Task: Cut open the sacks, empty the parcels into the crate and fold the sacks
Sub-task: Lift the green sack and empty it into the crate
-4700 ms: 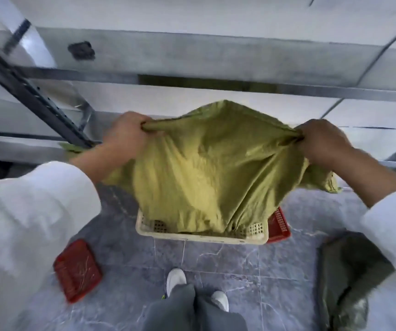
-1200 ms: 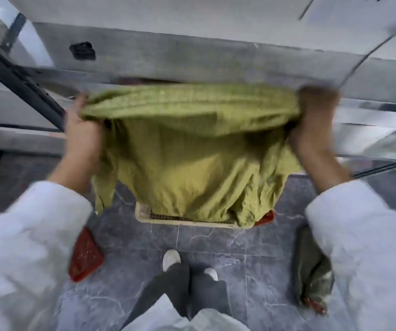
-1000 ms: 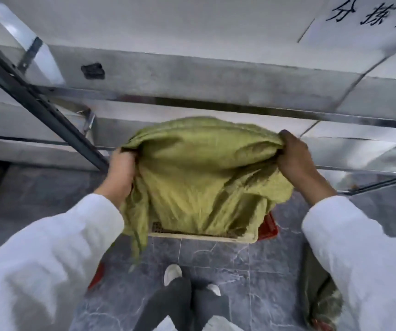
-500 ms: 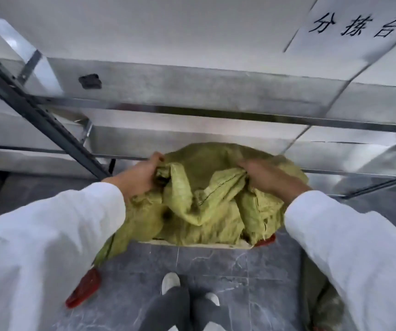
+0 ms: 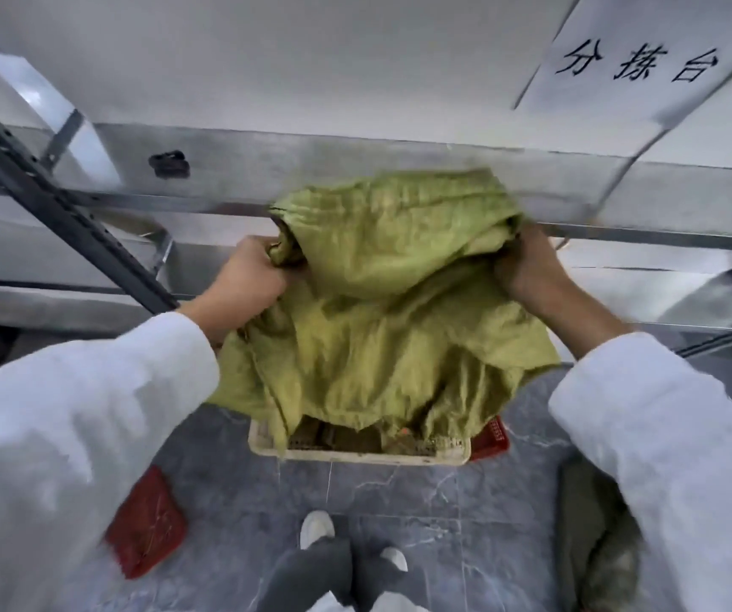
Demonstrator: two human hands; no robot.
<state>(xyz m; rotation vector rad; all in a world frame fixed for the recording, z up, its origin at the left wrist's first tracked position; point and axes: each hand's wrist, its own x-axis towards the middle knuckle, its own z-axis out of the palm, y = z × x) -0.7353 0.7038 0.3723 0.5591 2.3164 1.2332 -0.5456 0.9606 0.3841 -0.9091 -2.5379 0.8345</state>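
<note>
A grey tiled floor (image 5: 399,501) lies underfoot, and on it stands the cream crate (image 5: 355,454). Above the crate hangs the green sack (image 5: 390,311), bunched and doubled over. The left hand (image 5: 245,280) clenches its left edge, and the right hand (image 5: 527,267) grips the right edge, fingers buried in cloth. The sack looks light, limp and probably slick, so firm holds at corners or seams should suit folding. It hides most of the crate's inside. Blur smears its upper fold, and its corners cannot be made out.
</note>
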